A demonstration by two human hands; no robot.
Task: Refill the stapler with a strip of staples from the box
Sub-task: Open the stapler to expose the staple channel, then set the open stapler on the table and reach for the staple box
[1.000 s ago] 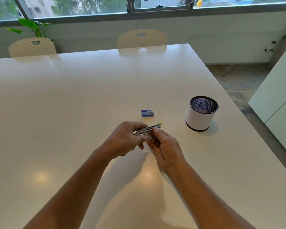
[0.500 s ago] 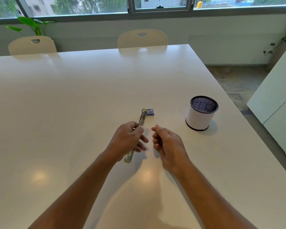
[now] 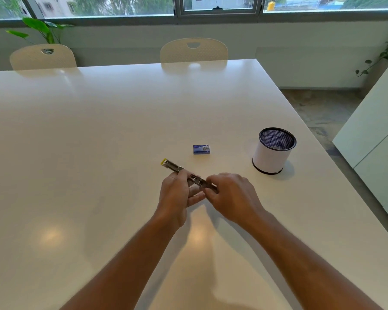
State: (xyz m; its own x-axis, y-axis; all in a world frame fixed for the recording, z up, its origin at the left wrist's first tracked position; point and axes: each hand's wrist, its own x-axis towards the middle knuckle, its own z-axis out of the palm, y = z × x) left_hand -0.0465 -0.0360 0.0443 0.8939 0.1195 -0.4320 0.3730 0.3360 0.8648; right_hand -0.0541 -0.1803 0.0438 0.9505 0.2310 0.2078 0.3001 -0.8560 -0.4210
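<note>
A slim metal stapler (image 3: 174,166) with a yellow tip is folded out nearly flat above the table, the yellow end pointing up-left. My left hand (image 3: 177,195) grips its middle. My right hand (image 3: 230,196) pinches its right end, which the fingers partly hide. A small blue box of staples (image 3: 201,149) lies shut on the table just beyond the hands, touching neither. No loose strip of staples shows.
A white cup with a black mesh inside (image 3: 272,151) stands to the right of the box. The white table (image 3: 87,142) ends close on the right. Two cream chairs (image 3: 194,51) stand at its far side, and a white cabinet (image 3: 374,139) stands at the right.
The stapler has swung from upright in my left hand to nearly level, its yellow tip now pointing left. My right hand, empty half a second ago, has closed on its right end.
</note>
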